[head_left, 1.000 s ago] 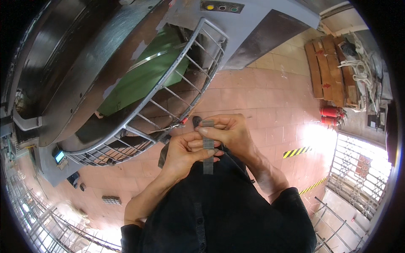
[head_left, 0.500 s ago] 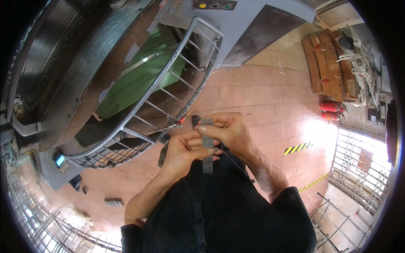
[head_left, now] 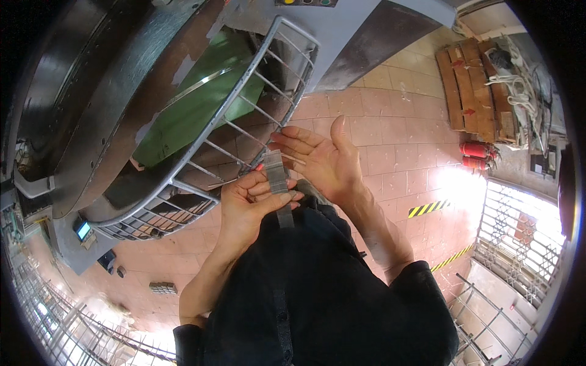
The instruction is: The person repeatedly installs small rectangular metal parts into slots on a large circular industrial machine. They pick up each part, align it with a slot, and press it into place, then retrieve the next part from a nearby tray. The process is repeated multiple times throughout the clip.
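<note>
My left hand point(head_left: 247, 210) grips a narrow, finely banded grey strip point(head_left: 276, 174), thumb across its lower part, in front of my dark clothing point(head_left: 311, 274). Above and to the right, my right hand point(head_left: 326, 161) is open, palm showing and thumb raised; its fingers reach toward the strip's upper end, partly behind it. I cannot tell whether they touch it. Behind both hands runs a curved metal railing point(head_left: 216, 114), and a small red item shows by it, mostly hidden by the strip and my fingers.
Beyond the railing is a grey machine point(head_left: 351, 43) with a green panel point(head_left: 189, 116); a small screen point(head_left: 82, 229) glows at left. Cardboard bundles point(head_left: 469, 91), red cylinders point(head_left: 473, 149) and a metal gate point(head_left: 519, 244) line the right. Striped tape point(head_left: 427, 207) marks the tiled floor.
My right hand has released the strip, opened out and risen. My left hand has moved a little up and left with the strip, whose top now sits higher.
</note>
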A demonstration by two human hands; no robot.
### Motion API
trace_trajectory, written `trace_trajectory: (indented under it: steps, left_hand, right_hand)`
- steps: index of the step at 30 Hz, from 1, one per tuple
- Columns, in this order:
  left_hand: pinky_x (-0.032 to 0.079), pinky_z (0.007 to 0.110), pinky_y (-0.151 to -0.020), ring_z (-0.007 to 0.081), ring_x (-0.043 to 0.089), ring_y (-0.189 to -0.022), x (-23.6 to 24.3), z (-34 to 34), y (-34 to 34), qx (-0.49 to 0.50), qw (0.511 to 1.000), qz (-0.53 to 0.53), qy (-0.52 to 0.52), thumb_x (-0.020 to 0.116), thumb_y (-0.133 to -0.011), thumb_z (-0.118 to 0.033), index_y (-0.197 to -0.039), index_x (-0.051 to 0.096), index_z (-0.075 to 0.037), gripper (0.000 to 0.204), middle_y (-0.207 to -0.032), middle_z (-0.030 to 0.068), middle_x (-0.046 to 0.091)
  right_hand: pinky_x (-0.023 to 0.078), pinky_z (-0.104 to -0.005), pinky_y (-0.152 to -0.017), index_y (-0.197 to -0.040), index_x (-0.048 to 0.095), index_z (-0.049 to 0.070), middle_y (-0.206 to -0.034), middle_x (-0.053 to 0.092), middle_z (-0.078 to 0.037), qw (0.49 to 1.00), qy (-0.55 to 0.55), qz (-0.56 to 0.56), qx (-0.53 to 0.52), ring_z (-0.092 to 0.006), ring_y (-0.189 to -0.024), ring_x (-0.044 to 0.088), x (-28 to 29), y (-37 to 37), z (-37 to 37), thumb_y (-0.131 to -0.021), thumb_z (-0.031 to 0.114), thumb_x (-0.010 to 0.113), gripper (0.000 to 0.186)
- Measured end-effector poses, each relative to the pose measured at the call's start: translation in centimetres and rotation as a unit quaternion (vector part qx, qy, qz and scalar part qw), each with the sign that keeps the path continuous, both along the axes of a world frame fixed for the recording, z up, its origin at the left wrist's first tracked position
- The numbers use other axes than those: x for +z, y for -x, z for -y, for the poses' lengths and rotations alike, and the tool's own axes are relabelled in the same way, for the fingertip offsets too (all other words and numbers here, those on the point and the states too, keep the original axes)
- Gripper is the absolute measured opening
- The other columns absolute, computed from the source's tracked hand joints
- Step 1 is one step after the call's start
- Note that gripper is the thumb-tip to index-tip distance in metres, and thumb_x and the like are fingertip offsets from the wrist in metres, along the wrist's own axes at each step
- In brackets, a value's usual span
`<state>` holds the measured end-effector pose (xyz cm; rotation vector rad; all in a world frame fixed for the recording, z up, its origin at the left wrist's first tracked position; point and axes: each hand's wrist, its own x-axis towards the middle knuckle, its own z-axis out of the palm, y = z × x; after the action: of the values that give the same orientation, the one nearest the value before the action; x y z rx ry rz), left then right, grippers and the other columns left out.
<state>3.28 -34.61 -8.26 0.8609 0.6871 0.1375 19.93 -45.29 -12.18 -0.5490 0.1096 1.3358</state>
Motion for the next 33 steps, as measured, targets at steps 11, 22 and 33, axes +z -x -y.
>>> trace_trajectory:
  steps: [11,22,33]
  left_hand:
    - [0.056,0.027,-0.091,0.0182,0.073,-0.098,0.0,-0.4,0.1,0.01,0.983,0.055,-0.176,0.071,-0.089,0.005,-0.115,0.066,0.01,0.027,-0.109,0.0142,0.074]
    - [0.06,0.031,-0.085,0.0208,0.073,-0.095,0.8,-3.5,1.9,0.164,0.97,0.041,-0.172,0.072,-0.086,0.007,-0.112,0.068,0.006,0.026,-0.106,0.0141,0.075]
    - [0.063,0.042,-0.083,0.0327,0.074,-0.097,6.8,-14.5,11.6,0.316,0.912,0.164,-0.206,0.072,-0.087,0.006,-0.111,0.068,0.001,0.025,-0.106,0.0208,0.073]
  right_hand:
    - [0.05,-0.0305,-0.083,-0.109,0.065,-0.008,-0.086,0.068,-0.01,0.965,0.07,0.248,0.055,-0.016,-0.087,0.063,-1.4,-0.4,1.1,-0.101,0.02,0.062,0.029]
    - [0.056,-0.0307,-0.079,-0.094,0.072,-0.006,-0.103,0.072,-0.014,0.797,-0.014,0.594,0.103,-0.0186,-0.091,0.069,2.2,3.9,-1.2,-0.088,0.006,0.073,0.014]
    - [0.056,-0.0284,-0.067,-0.092,0.075,-0.002,-0.08,0.075,-0.01,0.628,-0.145,0.753,0.131,-0.0172,-0.074,0.074,8.2,10.7,-16.2,-0.086,0.0,0.071,0.008]
